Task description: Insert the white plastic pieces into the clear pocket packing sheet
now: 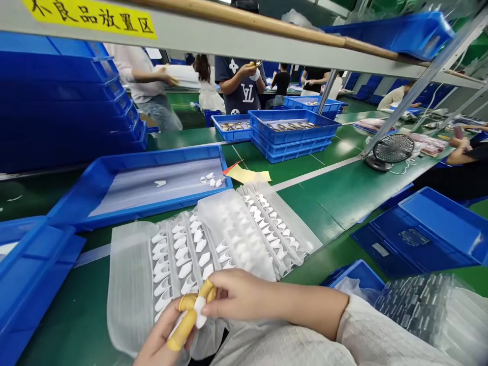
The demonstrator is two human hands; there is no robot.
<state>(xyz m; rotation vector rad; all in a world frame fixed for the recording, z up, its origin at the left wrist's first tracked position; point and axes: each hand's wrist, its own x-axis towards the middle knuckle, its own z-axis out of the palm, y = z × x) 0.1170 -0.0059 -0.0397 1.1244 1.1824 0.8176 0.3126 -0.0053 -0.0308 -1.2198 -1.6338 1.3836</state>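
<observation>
A small white pointed piece [200,311] is pinched between my two hands, low in the view. Yellow finger cots cover several fingertips of my left hand [173,330], which grips the piece from the left. From the right, my right hand [224,295] holds the same piece between thumb and fingers, also with yellow cots. Just beyond the hands lie frosted plastic sheets [129,284] with rows of similar white pieces [182,253]. Another translucent sheet [232,223] covers part of the rows. My fingers hide part of the held piece.
A blue tray [152,206] lined with paper holds a few loose white pieces. Stacked blue trays [68,101] rise at left. Further back, blue bins [292,147] hold shiny metal parts, near a black fan [392,149]. A shelf beam [236,38] crosses overhead. Other people work beyond.
</observation>
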